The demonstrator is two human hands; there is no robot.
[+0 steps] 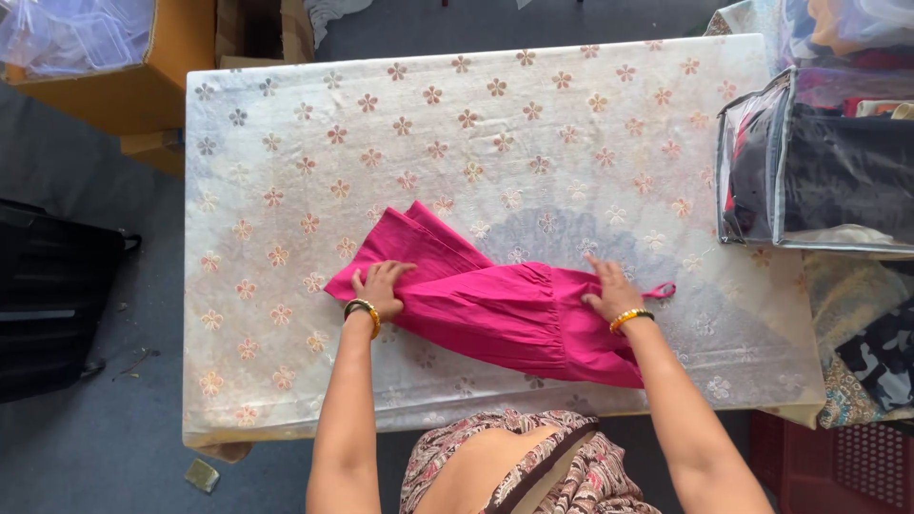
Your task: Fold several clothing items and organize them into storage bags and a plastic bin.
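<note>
Nearest, both hands lie flat with fingers spread, pressing a magenta garment [495, 309] without gripping it: left hand [381, 288] on the flared hem end, right hand [611, 290] on the gathered bodice end beside a thin strap [659, 288]. Each wrist carries a gold bangle [363, 311]. Garment lies folded lengthwise, on the near-centre of the bench [286, 143], which is covered by a translucent cloth with small flower motifs. Right of it: clear-fronted fabric organiser [819, 162] holding dark clothes, with patterned textiles [871, 347] nearer. Floor: grey. Left: black case [48, 295]. Far left: cardboard box [143, 67] with clear bags.
</note>
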